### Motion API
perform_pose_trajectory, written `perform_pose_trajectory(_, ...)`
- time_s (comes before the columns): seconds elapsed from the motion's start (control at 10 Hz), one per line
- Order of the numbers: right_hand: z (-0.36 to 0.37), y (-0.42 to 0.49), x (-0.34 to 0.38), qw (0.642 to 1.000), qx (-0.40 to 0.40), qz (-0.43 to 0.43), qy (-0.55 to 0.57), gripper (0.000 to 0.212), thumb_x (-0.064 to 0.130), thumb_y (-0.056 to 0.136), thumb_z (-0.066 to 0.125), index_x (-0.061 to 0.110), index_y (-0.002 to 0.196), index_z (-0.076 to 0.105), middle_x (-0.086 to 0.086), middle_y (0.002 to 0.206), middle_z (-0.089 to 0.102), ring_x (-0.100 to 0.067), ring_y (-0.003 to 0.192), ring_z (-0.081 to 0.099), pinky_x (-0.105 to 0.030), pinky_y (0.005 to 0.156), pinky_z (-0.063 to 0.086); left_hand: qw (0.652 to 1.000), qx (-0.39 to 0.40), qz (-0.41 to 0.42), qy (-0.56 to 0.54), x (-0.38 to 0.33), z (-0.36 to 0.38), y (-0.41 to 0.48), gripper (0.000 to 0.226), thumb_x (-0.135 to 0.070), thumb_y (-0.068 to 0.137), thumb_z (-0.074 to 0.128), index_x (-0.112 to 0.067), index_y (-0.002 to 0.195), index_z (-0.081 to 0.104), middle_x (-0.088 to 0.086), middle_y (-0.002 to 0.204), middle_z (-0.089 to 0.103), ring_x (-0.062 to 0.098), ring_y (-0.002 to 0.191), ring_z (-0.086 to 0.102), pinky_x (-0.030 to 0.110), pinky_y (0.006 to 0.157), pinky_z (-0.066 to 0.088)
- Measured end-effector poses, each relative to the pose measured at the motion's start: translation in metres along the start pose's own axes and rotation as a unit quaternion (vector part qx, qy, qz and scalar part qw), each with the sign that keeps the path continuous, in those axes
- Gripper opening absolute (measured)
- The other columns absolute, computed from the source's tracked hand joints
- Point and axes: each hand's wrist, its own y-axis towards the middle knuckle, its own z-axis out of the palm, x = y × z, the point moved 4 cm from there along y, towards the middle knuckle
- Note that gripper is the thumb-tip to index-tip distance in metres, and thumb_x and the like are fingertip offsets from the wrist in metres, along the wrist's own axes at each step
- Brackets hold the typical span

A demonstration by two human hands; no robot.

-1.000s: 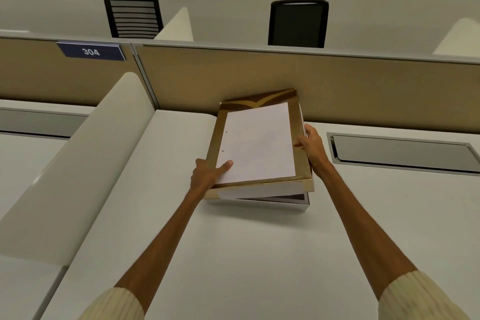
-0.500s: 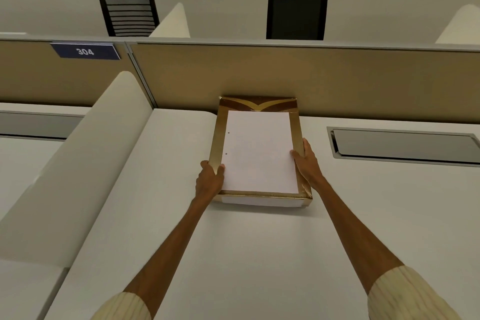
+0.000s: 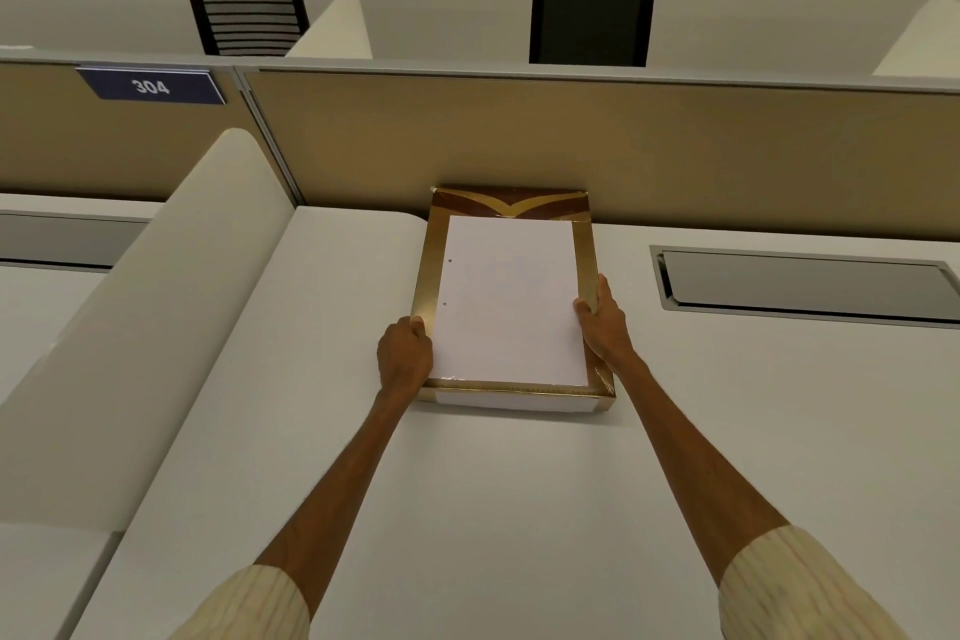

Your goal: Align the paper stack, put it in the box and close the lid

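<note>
A flat box (image 3: 514, 402) lies on the white desk (image 3: 467, 509), its far end against the beige partition (image 3: 675, 146). Its gold and brown lid (image 3: 584, 244), with a large white panel on top, sits level on the box. My left hand (image 3: 405, 353) grips the lid's left edge near the front corner. My right hand (image 3: 602, 322) holds the right edge, fingers curled over it. The paper stack is hidden; no loose sheets are in view.
A recessed grey cable flap (image 3: 800, 283) is set into the desk right of the box. A curved white divider (image 3: 156, 301) rises along the desk's left side. Two black chairs (image 3: 592, 16) stand beyond the partition, which carries a blue "304" sign (image 3: 150, 86).
The lid was tilted above the box a second ago and has come down flat onto it. Both hands slid to its side edges near the front.
</note>
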Motion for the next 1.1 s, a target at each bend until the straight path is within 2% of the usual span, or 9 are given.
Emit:
perform_pose_trajectory(0.1,0.001,0.001,-0.001,1.000,-0.002,0.001,-0.018,0.065,0.027,0.105,0.043,0.011,0.158,0.009,-0.015,0.162,0.026,-0.039,0.145,0.033,-0.049,0.117,0.029,1.000,0.000,-0.004,0.009,-0.002,-0.003,0.003,0.047,-0.021,0.106,0.030,0.010,0.103,0.065,0.027,0.105,0.069,0.039,0.099,0.065,0.043,0.088,0.050)
perform_pose_trajectory(0.2,0.002,0.001,0.000,0.999,-0.003,-0.004,-0.032,0.066,0.026,0.105,0.043,0.010,0.158,0.007,-0.015,0.163,0.023,-0.038,0.147,0.031,-0.048,0.119,0.027,1.000,-0.002,0.001,0.029,-0.004,0.000,-0.002,0.045,-0.023,0.107,0.028,0.008,0.116,0.059,0.027,0.118,0.064,0.039,0.110,0.059,0.043,0.094,0.047)
perform_pose_trajectory(0.3,0.005,-0.001,0.000,0.998,-0.005,-0.013,-0.053,0.067,0.026,0.106,0.040,0.010,0.158,0.002,-0.013,0.165,0.014,-0.036,0.150,0.023,-0.046,0.121,0.023,0.999,-0.017,0.025,0.038,-0.007,0.004,-0.011,0.042,-0.024,0.106,0.032,0.004,0.135,0.044,0.025,0.131,0.055,0.039,0.120,0.051,0.047,0.098,0.045)
perform_pose_trajectory(0.4,0.007,-0.001,0.000,0.997,-0.009,-0.014,-0.075,0.067,0.026,0.106,0.039,0.009,0.158,0.001,-0.014,0.166,0.013,-0.036,0.150,0.023,-0.045,0.121,0.023,0.998,-0.010,0.041,0.038,-0.008,0.006,-0.011,0.045,-0.025,0.105,0.034,0.000,0.143,0.036,0.025,0.134,0.051,0.039,0.122,0.049,0.048,0.097,0.046)
perform_pose_trajectory(0.6,0.007,-0.003,-0.001,0.993,-0.009,-0.017,-0.115,0.066,0.031,0.106,0.036,0.008,0.158,0.002,-0.015,0.165,0.014,-0.036,0.150,0.023,-0.046,0.120,0.025,0.997,-0.026,0.049,0.058,-0.005,0.009,-0.010,0.044,-0.025,0.104,0.036,0.000,0.140,0.040,0.023,0.133,0.053,0.038,0.119,0.051,0.047,0.097,0.047)
perform_pose_trajectory(0.7,0.009,-0.009,-0.002,0.987,-0.028,-0.036,-0.153,0.069,0.037,0.105,0.035,0.007,0.158,0.002,-0.013,0.166,0.009,-0.034,0.152,0.018,-0.046,0.121,0.025,0.993,-0.048,0.083,0.063,-0.007,0.010,-0.015,0.053,-0.029,0.103,0.039,-0.002,0.148,0.033,0.019,0.146,0.046,0.035,0.132,0.047,0.046,0.107,0.043)
perform_pose_trajectory(0.8,0.008,-0.014,-0.003,0.983,-0.033,-0.045,-0.173,0.071,0.040,0.105,0.035,0.006,0.158,0.003,-0.012,0.166,0.011,-0.032,0.152,0.020,-0.045,0.122,0.025,0.992,-0.014,0.106,0.066,-0.007,0.013,-0.014,0.059,-0.033,0.105,0.034,-0.005,0.155,0.022,0.014,0.161,0.029,0.030,0.149,0.028,0.043,0.121,0.030)
perform_pose_trajectory(0.9,0.008,-0.014,-0.004,0.982,-0.031,-0.039,-0.183,0.070,0.040,0.105,0.035,0.006,0.158,0.004,-0.012,0.166,0.012,-0.032,0.152,0.020,-0.047,0.122,0.025,0.989,0.010,0.115,0.091,-0.004,0.017,-0.012,0.061,-0.034,0.105,0.030,-0.005,0.157,0.013,0.011,0.166,0.016,0.025,0.154,0.013,0.040,0.125,0.021)
perform_pose_trajectory(1.1,0.004,-0.018,0.002,0.973,-0.045,-0.054,-0.222,0.067,0.041,0.105,0.032,0.007,0.157,0.009,-0.013,0.166,0.011,-0.032,0.152,0.017,-0.051,0.123,0.021,0.984,-0.007,0.145,0.103,-0.017,0.012,-0.015,0.066,-0.041,0.104,0.030,-0.007,0.157,0.011,0.010,0.167,0.008,0.024,0.155,0.004,0.041,0.127,0.006)
